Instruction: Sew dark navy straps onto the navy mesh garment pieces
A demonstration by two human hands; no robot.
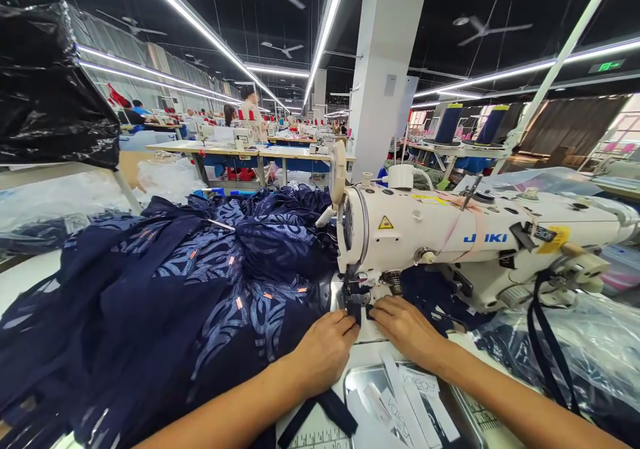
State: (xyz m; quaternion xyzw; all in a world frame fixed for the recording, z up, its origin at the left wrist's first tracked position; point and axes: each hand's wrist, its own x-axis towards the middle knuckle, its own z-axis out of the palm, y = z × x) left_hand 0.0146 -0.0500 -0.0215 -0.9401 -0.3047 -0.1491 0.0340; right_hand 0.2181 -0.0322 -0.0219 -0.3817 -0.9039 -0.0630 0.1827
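Just in front of the presser foot of a white sewing machine (400, 226), my left hand (327, 349) is closed on a narrow dark navy fabric strip (354, 310). My right hand (407, 326) lies on the machine bed to the right of the foot, its fingers bent and close together at a small dark edge of cloth. What it grips, if anything, is hidden under the fingertips. A large heap of navy garments (125, 302) with pale blue leaf patterns and small orange tags spreads left of my left hand. The needle itself is too small to make out.
A metal tray (350, 372) with white printed labels (420, 406) sits below my hands, beside a ruler scale (320, 438). Navy straps (547, 342) hang at the right near clear plastic bags (595, 342). A black plastic-covered bundle (50, 82) stands upper left. Farther back are sewing tables and people.
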